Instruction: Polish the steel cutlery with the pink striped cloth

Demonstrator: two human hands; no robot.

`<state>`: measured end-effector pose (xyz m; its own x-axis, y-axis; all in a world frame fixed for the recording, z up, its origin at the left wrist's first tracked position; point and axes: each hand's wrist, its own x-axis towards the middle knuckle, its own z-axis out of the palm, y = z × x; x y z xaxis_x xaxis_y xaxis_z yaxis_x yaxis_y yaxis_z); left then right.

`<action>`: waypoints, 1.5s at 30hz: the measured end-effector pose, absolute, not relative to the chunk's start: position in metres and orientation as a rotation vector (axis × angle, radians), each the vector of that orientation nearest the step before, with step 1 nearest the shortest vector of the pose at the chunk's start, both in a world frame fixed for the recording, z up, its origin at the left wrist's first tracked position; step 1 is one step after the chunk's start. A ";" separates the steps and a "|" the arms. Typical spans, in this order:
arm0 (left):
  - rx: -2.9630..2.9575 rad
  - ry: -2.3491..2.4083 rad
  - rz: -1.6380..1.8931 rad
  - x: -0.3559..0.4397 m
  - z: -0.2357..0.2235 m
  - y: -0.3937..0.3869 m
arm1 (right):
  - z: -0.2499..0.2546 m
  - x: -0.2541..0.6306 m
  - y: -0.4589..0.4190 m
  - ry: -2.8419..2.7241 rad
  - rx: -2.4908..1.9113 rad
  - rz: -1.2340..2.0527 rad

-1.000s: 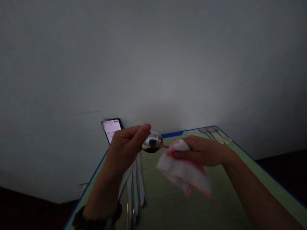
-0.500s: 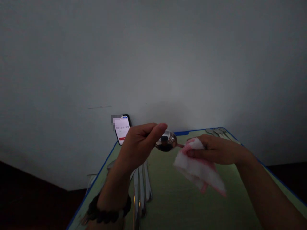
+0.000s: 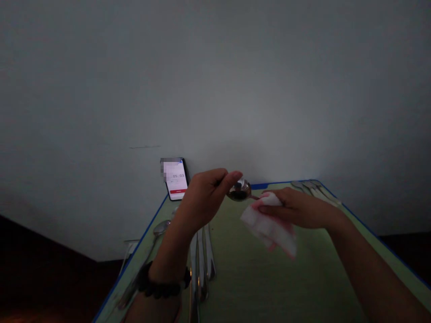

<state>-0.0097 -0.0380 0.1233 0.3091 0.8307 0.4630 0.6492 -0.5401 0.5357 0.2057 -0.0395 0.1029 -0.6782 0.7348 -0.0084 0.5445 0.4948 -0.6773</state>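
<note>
A shiny metal spoon [image 3: 239,190] is held up above the table between my two hands. My left hand [image 3: 210,193], with a dark beaded bracelet at the wrist, is closed on the rim of its bowl, thumb on top. A pink and white cloth [image 3: 271,224] is pinched in my right hand [image 3: 296,207] and wrapped round the spoon's handle, most of which it hides. The cloth's loose end hangs down over the table.
Under my left forearm lie several table knives [image 3: 202,260] and a spoon [image 3: 161,228]. More cutlery [image 3: 316,190] rests at the far right corner of the green, blue-edged table [image 3: 262,287]. A lit phone [image 3: 177,181] leans on the wall [image 3: 215,89].
The view has shifted slightly. My right hand and the cloth have moved a little towards my left hand, and the cloth's hanging end has swung left. Both grips stay closed.
</note>
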 end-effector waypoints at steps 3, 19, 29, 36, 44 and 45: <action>2.346 1.402 1.080 -0.009 0.122 -0.036 | 0.099 0.202 -0.038 -2.443 -1.077 0.936; 2.401 1.081 0.988 -0.010 0.128 -0.051 | 0.111 0.207 -0.045 -2.004 -1.061 1.075; 2.562 0.870 0.769 -0.017 0.137 -0.061 | 0.119 0.210 -0.052 -2.184 -1.024 1.112; 2.532 0.886 0.686 -0.018 0.135 -0.061 | 0.121 0.212 -0.050 -2.272 -0.954 1.266; 2.549 0.957 0.581 -0.013 0.134 -0.063 | 0.125 0.205 -0.053 -2.405 -0.985 1.018; 2.551 0.970 0.574 -0.012 0.134 -0.063 | 0.125 0.204 -0.053 -2.412 -0.987 0.993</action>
